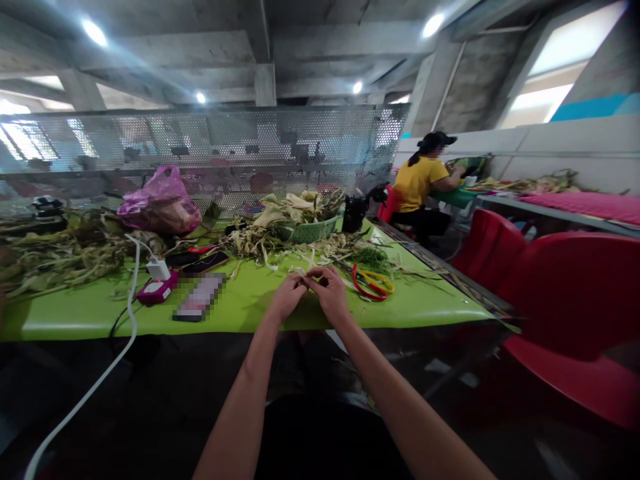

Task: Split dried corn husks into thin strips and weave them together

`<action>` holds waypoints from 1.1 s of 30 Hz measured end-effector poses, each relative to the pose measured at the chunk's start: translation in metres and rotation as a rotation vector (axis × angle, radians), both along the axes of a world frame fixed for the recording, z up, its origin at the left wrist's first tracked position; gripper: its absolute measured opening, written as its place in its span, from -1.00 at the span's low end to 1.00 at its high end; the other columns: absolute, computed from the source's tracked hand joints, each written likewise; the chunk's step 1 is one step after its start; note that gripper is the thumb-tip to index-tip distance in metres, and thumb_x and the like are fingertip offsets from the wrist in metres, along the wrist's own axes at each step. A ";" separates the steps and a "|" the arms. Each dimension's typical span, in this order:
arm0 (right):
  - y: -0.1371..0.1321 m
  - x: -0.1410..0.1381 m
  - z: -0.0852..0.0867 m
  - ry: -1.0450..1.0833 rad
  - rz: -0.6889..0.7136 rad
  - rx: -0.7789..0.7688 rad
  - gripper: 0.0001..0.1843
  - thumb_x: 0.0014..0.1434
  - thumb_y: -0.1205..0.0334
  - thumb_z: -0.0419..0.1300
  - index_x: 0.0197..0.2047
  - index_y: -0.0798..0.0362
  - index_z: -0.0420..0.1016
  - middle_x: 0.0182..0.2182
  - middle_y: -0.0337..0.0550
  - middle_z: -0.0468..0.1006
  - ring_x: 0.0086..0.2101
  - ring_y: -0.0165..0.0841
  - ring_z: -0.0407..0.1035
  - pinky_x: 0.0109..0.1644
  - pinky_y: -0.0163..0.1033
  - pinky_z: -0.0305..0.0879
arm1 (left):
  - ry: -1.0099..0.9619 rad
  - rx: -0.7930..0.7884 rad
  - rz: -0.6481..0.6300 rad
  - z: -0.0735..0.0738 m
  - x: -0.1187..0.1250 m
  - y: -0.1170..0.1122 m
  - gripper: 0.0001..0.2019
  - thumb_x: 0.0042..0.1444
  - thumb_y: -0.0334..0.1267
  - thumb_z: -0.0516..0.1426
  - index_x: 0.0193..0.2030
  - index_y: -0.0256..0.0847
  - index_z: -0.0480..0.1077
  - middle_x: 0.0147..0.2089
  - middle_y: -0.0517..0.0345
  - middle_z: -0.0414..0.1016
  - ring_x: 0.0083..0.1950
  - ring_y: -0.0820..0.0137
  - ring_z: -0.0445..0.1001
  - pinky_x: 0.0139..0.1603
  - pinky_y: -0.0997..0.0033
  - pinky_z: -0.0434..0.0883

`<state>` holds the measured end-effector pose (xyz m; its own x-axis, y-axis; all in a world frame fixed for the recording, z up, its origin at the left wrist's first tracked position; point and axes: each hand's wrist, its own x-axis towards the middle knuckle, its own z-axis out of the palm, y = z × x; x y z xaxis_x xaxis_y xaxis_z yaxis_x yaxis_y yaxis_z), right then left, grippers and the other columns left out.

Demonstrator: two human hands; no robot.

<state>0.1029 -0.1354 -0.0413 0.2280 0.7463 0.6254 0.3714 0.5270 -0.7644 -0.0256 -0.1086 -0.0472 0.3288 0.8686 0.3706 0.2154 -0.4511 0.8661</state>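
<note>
My left hand point(286, 297) and my right hand point(330, 295) meet over the green table point(240, 308), fingertips pinched together on a small pale strip of leaf that I can barely make out. Both hands are closed. Just right of my right hand lie red-handled scissors point(364, 288) and yellow-handled scissors point(380, 281). Behind my hands spreads a heap of dry leaf strips point(280, 248), with a green basket point(311, 230) full of leaves.
A phone point(200, 297), a pink device point(156, 291) with a white charger and cable point(131, 293) lie at left. A pink plastic bag point(160, 203) stands at the back left. Red chairs point(570, 300) stand at right. A person in a yellow shirt point(423, 183) sits beyond.
</note>
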 end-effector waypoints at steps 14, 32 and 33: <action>0.005 0.004 -0.003 0.164 0.042 -0.081 -0.76 0.01 0.05 0.24 -0.35 0.05 0.48 -0.30 -0.19 0.34 -0.38 -0.40 0.27 -0.31 -0.28 0.26 | -0.086 -0.023 -0.050 -0.004 0.000 0.000 -0.77 0.11 -0.17 0.03 -0.23 -0.26 0.40 -0.22 0.08 0.44 -0.17 0.35 0.36 -0.09 0.38 0.29; 0.007 0.003 -0.007 0.134 0.073 -0.056 -0.80 -0.01 0.08 0.24 -0.43 0.05 0.46 -0.46 -0.22 0.41 -0.39 -0.34 0.31 -0.28 -0.22 0.24 | -0.321 -0.126 0.049 0.000 -0.001 -0.002 -0.84 -0.02 -0.22 0.15 -0.32 -0.22 0.30 -0.46 0.28 0.27 -0.44 0.52 0.25 -0.36 0.52 0.26; 0.007 0.002 -0.007 0.142 0.088 -0.064 -0.80 -0.01 0.08 0.23 -0.42 0.05 0.46 -0.46 -0.22 0.42 -0.40 -0.34 0.32 -0.29 -0.23 0.24 | -0.308 -0.127 0.050 -0.001 -0.001 -0.002 -0.84 -0.01 -0.21 0.15 -0.32 -0.22 0.30 -0.47 0.28 0.27 -0.44 0.52 0.25 -0.37 0.52 0.25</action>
<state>0.1051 -0.1286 -0.0484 0.2430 0.8046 0.5418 0.2121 0.5009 -0.8391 -0.0261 -0.1101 -0.0483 0.1741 0.9265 0.3335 -0.0456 -0.3307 0.9426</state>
